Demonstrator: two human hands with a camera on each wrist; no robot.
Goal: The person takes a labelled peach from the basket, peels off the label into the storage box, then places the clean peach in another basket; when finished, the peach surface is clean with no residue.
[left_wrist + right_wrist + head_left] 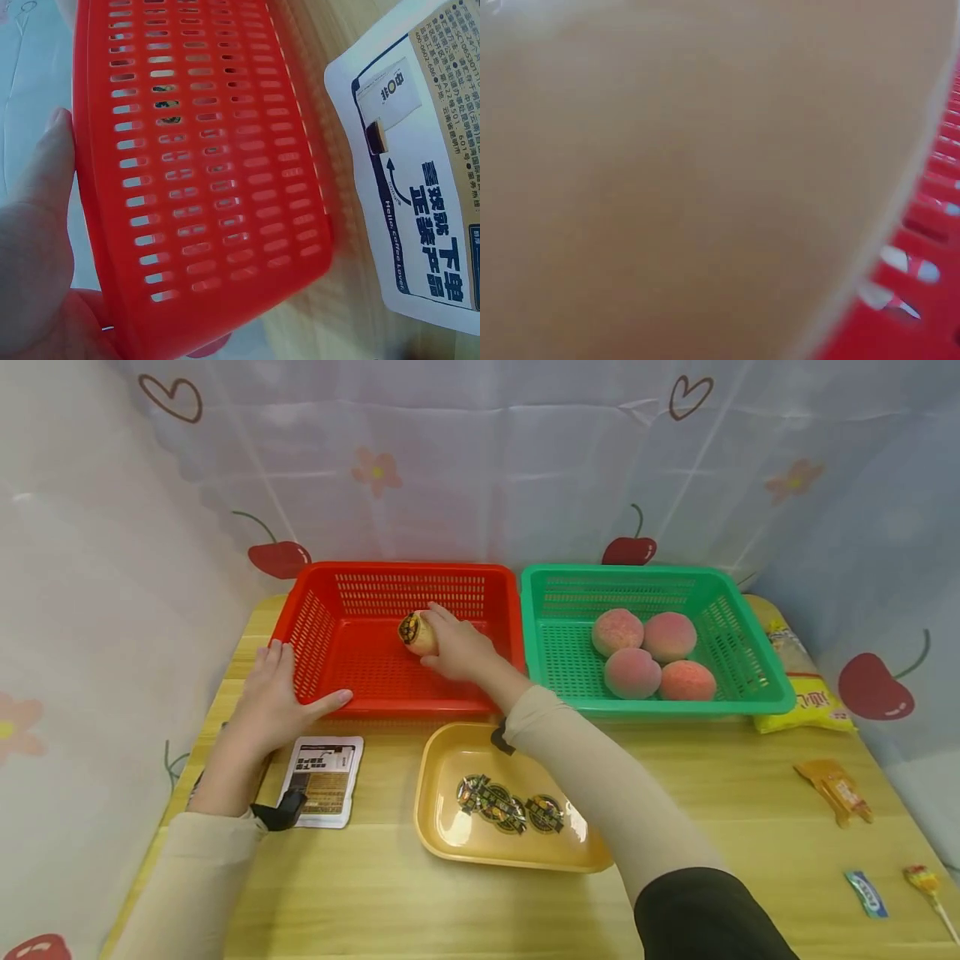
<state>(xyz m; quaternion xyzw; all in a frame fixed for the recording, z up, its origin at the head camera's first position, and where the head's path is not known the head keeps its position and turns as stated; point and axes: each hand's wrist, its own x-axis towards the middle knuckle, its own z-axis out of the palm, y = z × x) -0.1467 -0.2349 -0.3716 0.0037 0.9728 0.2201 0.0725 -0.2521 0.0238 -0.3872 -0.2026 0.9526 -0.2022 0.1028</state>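
Observation:
My right hand (461, 647) is inside the red basket (405, 705), gripping a pale rounded thing (422, 642) with a dark printed label on its left end. My left hand (273, 697) touches the basket's near left corner, fingers spread straight along the left side and thumb out along the front rim. In the left wrist view the slotted red wall (210, 187) fills the middle, with part of the hand (37, 225) at its edge. A blurred pale surface takes up most of the right wrist view, and red slots (930, 225) show at the right.
Several peaches (633, 673) lie in a green basket (660, 706) at right. A yellow tray (442, 843) holds dark-labelled packets (495, 806). A white-edged packet (322, 781) lies left; a yellow bag (806, 703), orange packet (834, 787), blue sachet (866, 894) and lollipop (924, 883) lie right.

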